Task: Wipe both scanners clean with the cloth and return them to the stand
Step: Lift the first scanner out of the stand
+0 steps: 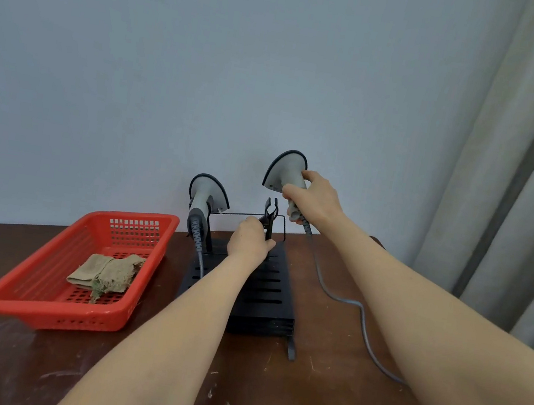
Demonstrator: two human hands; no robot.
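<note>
A black slotted stand [266, 292] sits on the brown table. One grey scanner [206, 197] rests upright in the stand's left cradle, its cable hanging down. My right hand [318, 200] grips the handle of the second grey scanner [286, 169], held in the air above and to the right of the stand's empty forked right cradle [270, 210]. My left hand [249, 244] is closed around the post of that right cradle. A beige-green cloth [106, 273] lies crumpled inside the red basket [36, 301] at the left.
The held scanner's grey cable [344, 299] trails across the table to the right of the stand. A pale wall stands right behind the stand. Grey curtains [520, 188] hang at the right. The tabletop [265, 392] is scuffed.
</note>
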